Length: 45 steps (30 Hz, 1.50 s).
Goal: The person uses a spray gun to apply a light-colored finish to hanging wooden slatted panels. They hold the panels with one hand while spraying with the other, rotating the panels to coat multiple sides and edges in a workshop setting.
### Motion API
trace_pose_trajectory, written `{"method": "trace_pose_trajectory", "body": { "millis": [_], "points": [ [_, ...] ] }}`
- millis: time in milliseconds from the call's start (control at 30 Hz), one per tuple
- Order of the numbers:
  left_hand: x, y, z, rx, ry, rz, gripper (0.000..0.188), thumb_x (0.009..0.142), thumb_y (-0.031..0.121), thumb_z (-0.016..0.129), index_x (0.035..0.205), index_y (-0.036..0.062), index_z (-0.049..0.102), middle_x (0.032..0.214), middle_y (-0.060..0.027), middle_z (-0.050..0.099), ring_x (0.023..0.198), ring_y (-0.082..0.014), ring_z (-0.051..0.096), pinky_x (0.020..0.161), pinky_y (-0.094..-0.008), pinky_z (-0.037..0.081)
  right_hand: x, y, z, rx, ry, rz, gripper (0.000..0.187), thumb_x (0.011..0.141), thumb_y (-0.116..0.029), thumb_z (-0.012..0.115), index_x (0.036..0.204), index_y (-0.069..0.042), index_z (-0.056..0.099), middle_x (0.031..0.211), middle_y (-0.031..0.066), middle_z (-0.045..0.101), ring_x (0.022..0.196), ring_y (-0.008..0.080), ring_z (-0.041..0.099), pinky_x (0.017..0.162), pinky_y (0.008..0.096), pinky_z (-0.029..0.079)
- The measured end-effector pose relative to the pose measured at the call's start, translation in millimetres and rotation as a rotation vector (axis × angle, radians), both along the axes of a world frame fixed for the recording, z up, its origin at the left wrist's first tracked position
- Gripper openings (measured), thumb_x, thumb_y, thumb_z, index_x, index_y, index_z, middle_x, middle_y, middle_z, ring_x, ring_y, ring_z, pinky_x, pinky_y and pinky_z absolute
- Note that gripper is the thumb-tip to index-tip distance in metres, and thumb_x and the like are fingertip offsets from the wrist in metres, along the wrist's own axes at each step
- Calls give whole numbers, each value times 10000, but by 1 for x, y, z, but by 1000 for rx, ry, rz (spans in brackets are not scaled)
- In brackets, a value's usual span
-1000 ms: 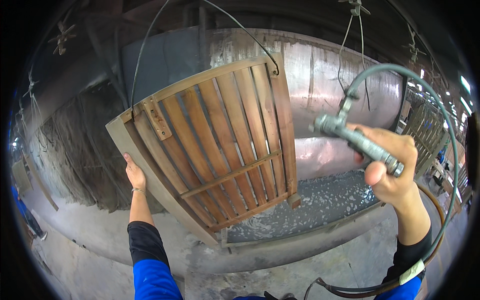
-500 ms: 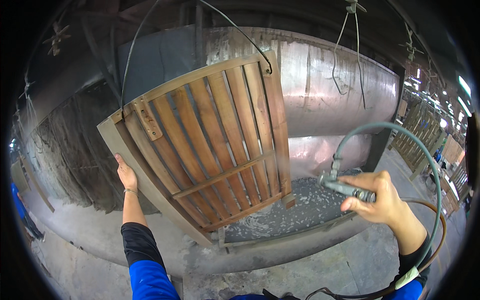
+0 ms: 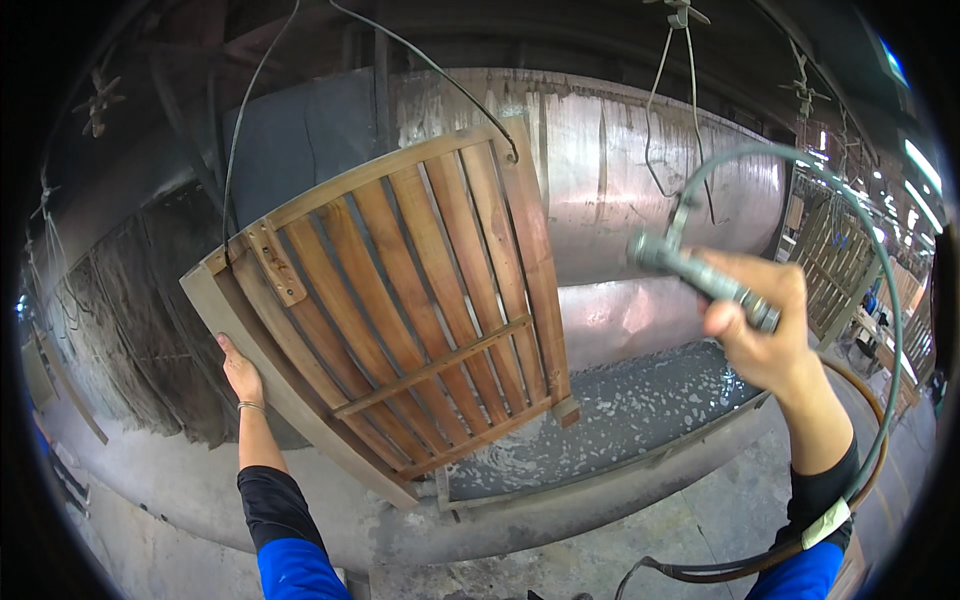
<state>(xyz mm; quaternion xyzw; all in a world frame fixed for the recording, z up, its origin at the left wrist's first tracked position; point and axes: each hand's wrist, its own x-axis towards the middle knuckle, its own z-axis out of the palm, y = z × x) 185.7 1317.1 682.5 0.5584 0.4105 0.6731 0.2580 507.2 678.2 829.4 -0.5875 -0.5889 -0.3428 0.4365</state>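
A slatted wooden panel (image 3: 430, 262) hangs tilted from wire hooks in front of me, its slats reddish brown and its left side rail pale. My left hand (image 3: 240, 370) grips that pale rail, thumb on the outer face and the other fingers hidden behind. Raised to the right of the panel, my right hand (image 3: 765, 315) is wrapped round a metal spray gun (image 3: 690, 270). The gun's nozzle end points left toward the panel, apart from it. A green hose (image 3: 885, 290) arches up from the gun and back over my right forearm.
Beneath the panel lies a trough (image 3: 600, 420) of grey, foam-flecked liquid. Behind it stands a wet, shiny metal wall (image 3: 640, 210). Empty wire hooks (image 3: 680, 110) dangle at the upper right. Other slatted panels (image 3: 835, 265) stand at the far right. A brown hose (image 3: 865, 400) runs beside my right arm.
My right hand has lifted the spray gun upward, and the hose arch has risen with it. The panel sits slightly further left in view, with my left hand still on its rail.
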Motion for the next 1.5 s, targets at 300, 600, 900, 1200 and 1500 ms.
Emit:
{"method": "trace_pose_trajectory", "body": {
  "millis": [300,600,900,1200,1500],
  "points": [
    [5,-6,1,12,-63,-7,1048,1010,806,312,1130,-178,650,880,-114,643,864,-230,552,925,-360,458,1,-20,-35,-433,275,-117,547,883,-437,837,1126,49,771,684,164,707,589,157,687,578,308,532],
    [1,2,-3,5,-54,12,1064,1011,804,312,1246,-191,606,976,-145,671,928,-244,562,974,-362,448,24,9,18,114,83,1,473,942,-388,801,1138,42,770,619,4,588,599,52,523,552,242,448],
    [-3,3,-5,-34,-48,-52,1092,986,831,324,1401,-152,557,1332,-202,670,1239,-303,594,1124,-373,393,29,-7,9,91,256,-69,486,981,-446,746,1002,39,766,637,-11,588,617,56,538,567,248,443],
    [-8,17,-7,-84,-11,-58,1092,996,827,298,1379,-162,561,1217,-173,693,1109,-268,586,1080,-370,411,19,-24,-24,189,193,-122,883,1024,-756,375,1114,65,689,705,32,637,499,41,438,453,213,302],
    [-15,21,-9,-74,-23,-30,1121,988,838,285,1359,-182,564,1243,-205,689,1132,-283,597,1085,-373,417,11,-87,-188,-95,703,-125,747,1001,-660,570,941,70,718,689,51,646,618,120,585,570,289,461]
  ]
}}
